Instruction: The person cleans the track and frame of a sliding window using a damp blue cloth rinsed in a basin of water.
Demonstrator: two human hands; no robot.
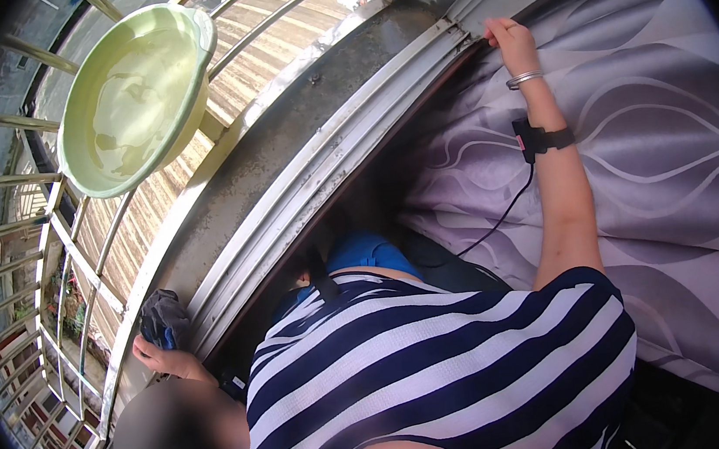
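At the lower left, my left hand [163, 359] is closed around a dark grey cloth [164, 319], which is bunched up over the near end of the white window track [320, 180]. Up at the right, my right arm reaches out to the far end of that track. The fingers of my right hand [514, 43] are curled together beside the frame, next to the edge of the curtain [629, 117]. What they hold, if anything, cannot be made out. Silver bangles and a black strap [543, 138] with a cable circle that wrist and forearm.
Outside the window, a pale green basin [141, 103] of cloudy water stands on a ledge by metal railing bars [14, 230]. A stained sill [288, 131] runs alongside the track. The purple-grey patterned curtain fills the right. A blurred dark patch covers the lower left.
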